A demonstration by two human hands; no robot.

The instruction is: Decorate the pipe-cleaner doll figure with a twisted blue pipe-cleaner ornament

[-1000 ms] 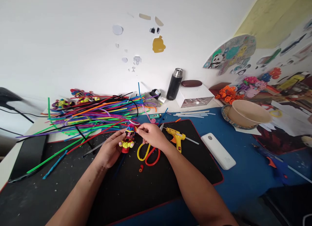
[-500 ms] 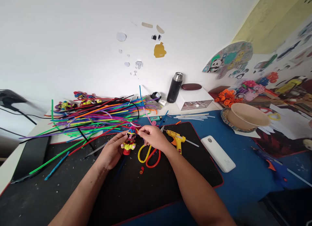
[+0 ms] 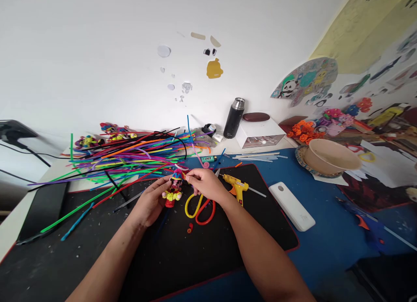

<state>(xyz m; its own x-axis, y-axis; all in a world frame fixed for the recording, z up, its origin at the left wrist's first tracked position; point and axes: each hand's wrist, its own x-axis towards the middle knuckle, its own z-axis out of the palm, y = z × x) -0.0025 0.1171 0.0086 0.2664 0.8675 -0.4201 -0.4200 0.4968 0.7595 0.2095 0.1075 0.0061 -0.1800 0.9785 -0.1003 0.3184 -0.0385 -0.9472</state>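
A small pipe-cleaner doll [image 3: 172,196], with a pink and blue top, a yellow ruffle and a red lower end, is gripped between the thumb and fingers of my left hand [image 3: 150,202]. My right hand [image 3: 205,184] is pinched at the upper right side of the doll's head. A tiny orange-red bit shows at those fingertips, too small to name. Just below my right hand lie scissors [image 3: 213,210] with one yellow and one red handle, their blades partly covered by the hand. A small red curl [image 3: 190,228] rests on the black mat [image 3: 182,258].
Loose pipe cleaners [image 3: 130,156] are heaped at the back left, some reaching onto the mat. Right of my hand lies a yellow glue gun [image 3: 239,185], then a white power bank [image 3: 291,205]. A black thermos [image 3: 233,119] and a beige bowl [image 3: 335,156] stand farther back.
The whole view has shifted very slightly. Both hands keep nearly the same pose on the doll.
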